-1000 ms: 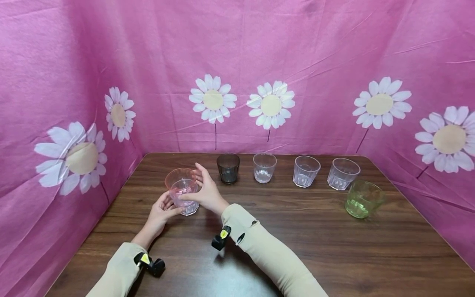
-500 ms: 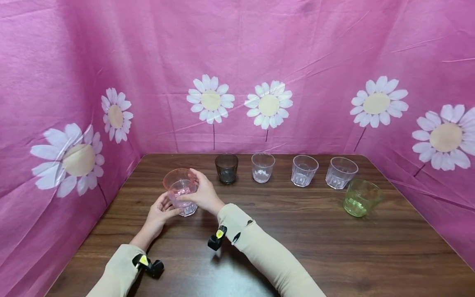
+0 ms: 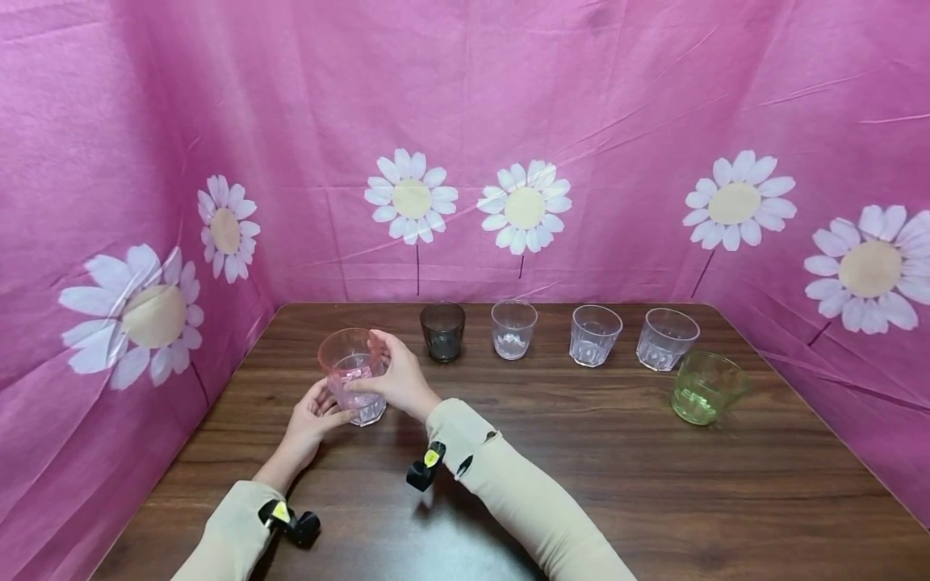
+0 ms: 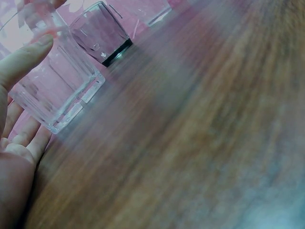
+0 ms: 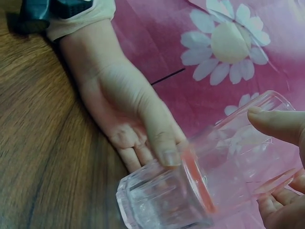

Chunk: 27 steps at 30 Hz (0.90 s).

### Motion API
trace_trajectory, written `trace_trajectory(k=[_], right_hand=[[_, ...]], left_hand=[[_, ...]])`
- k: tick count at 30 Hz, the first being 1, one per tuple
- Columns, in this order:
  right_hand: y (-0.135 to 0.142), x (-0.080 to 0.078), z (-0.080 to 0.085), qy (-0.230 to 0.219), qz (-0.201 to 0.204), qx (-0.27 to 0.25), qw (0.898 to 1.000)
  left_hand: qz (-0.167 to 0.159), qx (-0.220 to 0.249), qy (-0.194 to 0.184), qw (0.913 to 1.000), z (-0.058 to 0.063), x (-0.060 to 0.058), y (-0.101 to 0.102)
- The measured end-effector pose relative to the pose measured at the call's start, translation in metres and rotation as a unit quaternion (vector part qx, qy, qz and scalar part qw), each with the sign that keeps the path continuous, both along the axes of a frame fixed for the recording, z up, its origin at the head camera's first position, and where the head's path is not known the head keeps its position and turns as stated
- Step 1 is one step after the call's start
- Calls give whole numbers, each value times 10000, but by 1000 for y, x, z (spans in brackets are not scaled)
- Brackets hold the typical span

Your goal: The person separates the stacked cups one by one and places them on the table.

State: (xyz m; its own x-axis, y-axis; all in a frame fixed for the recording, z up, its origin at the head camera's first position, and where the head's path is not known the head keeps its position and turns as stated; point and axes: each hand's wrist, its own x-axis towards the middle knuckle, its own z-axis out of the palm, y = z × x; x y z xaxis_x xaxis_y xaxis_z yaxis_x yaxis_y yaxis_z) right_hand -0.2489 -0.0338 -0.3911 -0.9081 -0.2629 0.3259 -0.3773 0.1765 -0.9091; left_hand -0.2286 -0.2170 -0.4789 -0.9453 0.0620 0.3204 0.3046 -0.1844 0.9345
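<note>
At the table's left side, a pink glass sits partly inside a clear faceted glass. My right hand grips the pink glass, thumb on its near side and fingers at the far side of the rim. Lower down, my left hand holds the clear glass, with the thumb in front and the other fingers round its left side. The right wrist view shows the left thumb by the clear glass's rim, where the pink glass enters. The clear glass stands upright near the tabletop.
Along the back edge stand a dark grey glass and three clear glasses, the leftmost, the middle one and the rightmost. A green glass stands at the right. Pink flowered cloth encloses the wooden table.
My right fingers have drawn in against the pink glass's rim. The left hand keeps its hold, and both glasses stay nearly where they were. The head view has shifted slightly.
</note>
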Motion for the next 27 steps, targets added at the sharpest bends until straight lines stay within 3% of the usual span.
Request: trace_trajectory(k=[8, 27], right_hand=[[4, 5, 12, 58, 21, -361, 9993], [28, 8, 29, 434, 102, -467, 9979]], left_hand=[[-100, 129, 73, 9998, -2, 0, -1], [16, 36, -49, 10000, -1, 0, 0]])
